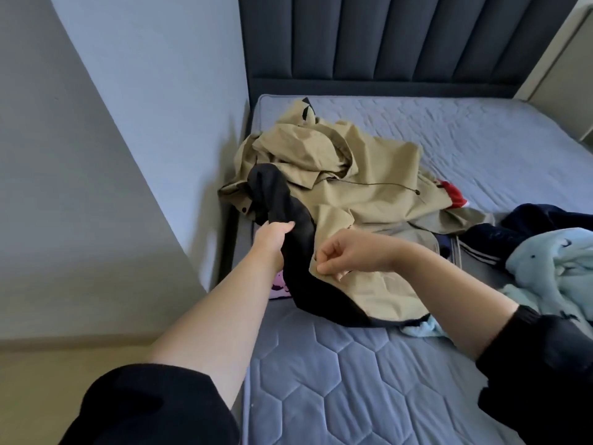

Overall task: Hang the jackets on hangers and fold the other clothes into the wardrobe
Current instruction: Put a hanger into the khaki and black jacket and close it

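A crumpled beige jacket (362,187) with a black lining lies on the blue quilted mattress (337,374), near its left edge. My left hand (272,239) grips the twisted black part (282,194) of the jacket at the left side. My right hand (349,252) pinches the beige edge of the jacket just right of that, fingers curled over the fabric. A light blue fleece garment (555,271) and a dark navy garment (532,220) lie at the right. A bit of red cloth (455,194) shows from under the jacket.
A dark padded headboard (401,40) stands behind the mattress. A grey wall (112,139) runs along the bed's left side with a narrow gap. A pink and purple item (280,284) peeks out under my left wrist. A pale cabinet edge (564,65) is at the far right.
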